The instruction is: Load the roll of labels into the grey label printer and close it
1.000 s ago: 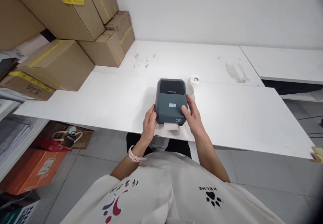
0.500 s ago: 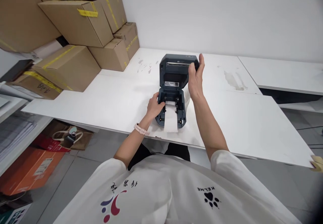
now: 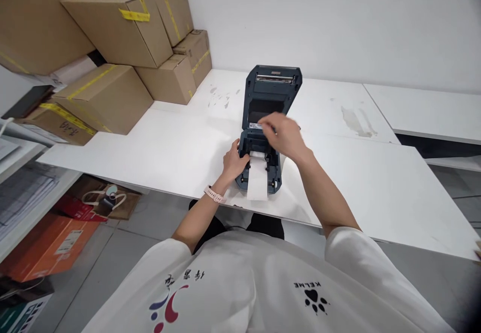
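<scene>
A dark blue-grey label printer (image 3: 277, 173) stands on the white table with its lid (image 3: 272, 90) raised and leaning back. A strip of white label paper (image 3: 257, 180) runs out of its base over the front edge. My left hand (image 3: 235, 163) grips the left wall of the base, thumb over the rim and fingers outside. Above the base, near the hinge, my right hand (image 3: 283, 135) hangs with bent fingers, a little blurred; it hides part of the printer's right interior. Whether anything is between its fingers does not show.
Cardboard boxes (image 3: 108, 95) with yellow tape are piled on the left of the white table (image 3: 180, 147), against the wall. Below left are a shelf with papers (image 3: 28, 198), an orange box (image 3: 48, 243) and a brown bag (image 3: 128, 200) on the floor.
My right hand has let go of the lid's right side and come down and left over the base. The lid now leans farther back. My left hand keeps its grip on the printer.
</scene>
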Motion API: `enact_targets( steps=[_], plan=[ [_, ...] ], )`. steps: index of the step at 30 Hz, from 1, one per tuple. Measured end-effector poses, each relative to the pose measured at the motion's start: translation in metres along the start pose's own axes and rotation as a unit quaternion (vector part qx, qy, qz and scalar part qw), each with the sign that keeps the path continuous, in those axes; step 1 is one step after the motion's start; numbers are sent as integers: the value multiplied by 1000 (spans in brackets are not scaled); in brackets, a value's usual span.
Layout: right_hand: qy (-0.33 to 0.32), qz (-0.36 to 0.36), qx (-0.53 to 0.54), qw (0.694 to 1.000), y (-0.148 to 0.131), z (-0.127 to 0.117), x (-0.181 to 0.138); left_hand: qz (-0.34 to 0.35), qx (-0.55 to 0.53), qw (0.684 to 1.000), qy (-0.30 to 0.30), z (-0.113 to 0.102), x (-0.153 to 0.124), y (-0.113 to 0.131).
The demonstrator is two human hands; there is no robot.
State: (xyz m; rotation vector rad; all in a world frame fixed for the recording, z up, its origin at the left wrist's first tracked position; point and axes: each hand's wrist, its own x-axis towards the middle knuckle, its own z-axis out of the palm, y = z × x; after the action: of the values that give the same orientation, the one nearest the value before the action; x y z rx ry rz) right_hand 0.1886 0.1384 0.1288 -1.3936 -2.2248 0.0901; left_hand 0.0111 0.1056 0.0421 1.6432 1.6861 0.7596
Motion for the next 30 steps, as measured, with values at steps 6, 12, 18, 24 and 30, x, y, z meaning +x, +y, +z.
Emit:
enact_targets(
  steps=[6,12,18,24,30],
  plan=[
    [-346,-20,-125,930,-6,47,9,-5,67,998,7,0,3,3],
    [-419,-94,22,903,13,25,7,5,30,999,20,0,2,1],
    [-222,-19,331,917,80,-52,-73,-4,-1,1000,17,0,1,-1],
    [-63,202,292,933,146,-28,-123,-6,-11,999,30,2,2,-1],
    [-29,239,304,922,177,21,-115,-5,-20,999,36,5,4,-3]
  ],
)
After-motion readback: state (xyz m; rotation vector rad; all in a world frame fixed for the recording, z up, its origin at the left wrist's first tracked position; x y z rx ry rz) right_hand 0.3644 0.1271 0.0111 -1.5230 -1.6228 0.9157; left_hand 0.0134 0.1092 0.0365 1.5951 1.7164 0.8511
